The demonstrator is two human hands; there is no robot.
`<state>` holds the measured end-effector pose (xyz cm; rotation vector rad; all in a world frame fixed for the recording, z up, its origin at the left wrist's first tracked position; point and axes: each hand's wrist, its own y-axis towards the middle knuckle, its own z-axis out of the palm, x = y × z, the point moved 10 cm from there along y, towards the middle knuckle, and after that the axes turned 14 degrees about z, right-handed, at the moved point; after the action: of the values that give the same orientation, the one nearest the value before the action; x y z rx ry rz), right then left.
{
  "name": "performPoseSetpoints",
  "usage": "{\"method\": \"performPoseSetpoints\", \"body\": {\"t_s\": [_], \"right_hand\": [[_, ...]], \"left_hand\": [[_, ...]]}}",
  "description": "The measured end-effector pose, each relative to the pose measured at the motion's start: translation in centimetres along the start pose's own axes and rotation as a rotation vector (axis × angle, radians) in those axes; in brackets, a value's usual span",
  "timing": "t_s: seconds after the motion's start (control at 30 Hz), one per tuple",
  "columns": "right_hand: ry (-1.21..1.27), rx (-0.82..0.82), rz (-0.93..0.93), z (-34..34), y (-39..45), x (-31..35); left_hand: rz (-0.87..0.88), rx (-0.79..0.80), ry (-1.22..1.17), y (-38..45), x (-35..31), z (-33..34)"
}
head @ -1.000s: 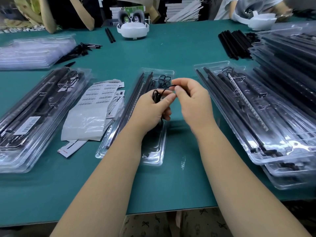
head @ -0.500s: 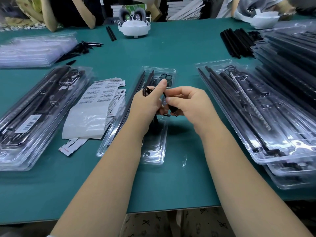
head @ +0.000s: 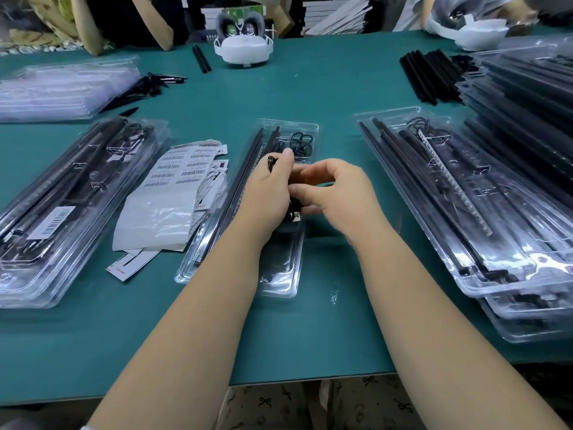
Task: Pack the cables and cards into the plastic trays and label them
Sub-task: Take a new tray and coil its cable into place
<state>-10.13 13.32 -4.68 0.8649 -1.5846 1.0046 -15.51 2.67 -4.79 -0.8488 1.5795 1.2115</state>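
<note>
The left hand curls its fingers around a little black cable, right over the middle tray. The right hand pinches the cable's other end. The cable looks light and bendy, so holding the coil seems best. Label sheets lie close on the left. A tray stack crowds the right, so there is little side room.

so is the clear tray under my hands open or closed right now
Open. The middle tray shows no lid over it, and both hands, left hand and right hand, hold a black cable just above its compartments.
</note>
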Motion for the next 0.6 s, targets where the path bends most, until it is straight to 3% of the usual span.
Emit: {"method": "performPoseSetpoints", "body": {"t_s": [0.1,0.2,0.4,0.6], "right_hand": [[-0.101,0.037,0.0,0.5,-0.1,0.0],[-0.255,0.083,-0.062,1.6,-0.6,0.6],[-0.378,0.268,0.006,2.9,-1.2,0.0],[-0.444,0.12,-0.066,3.1,-1.0,0.2]], "left_hand": [[-0.001,0.037,-0.155,-0.2,-0.3,0.8],[0.024,0.066,-0.091,-0.2,-0.2,0.8],[0.0,0.089,-0.043,-0.2,0.7,0.7],[-0.082,0.174,-0.003,-0.4,1.2,1.3]]}}
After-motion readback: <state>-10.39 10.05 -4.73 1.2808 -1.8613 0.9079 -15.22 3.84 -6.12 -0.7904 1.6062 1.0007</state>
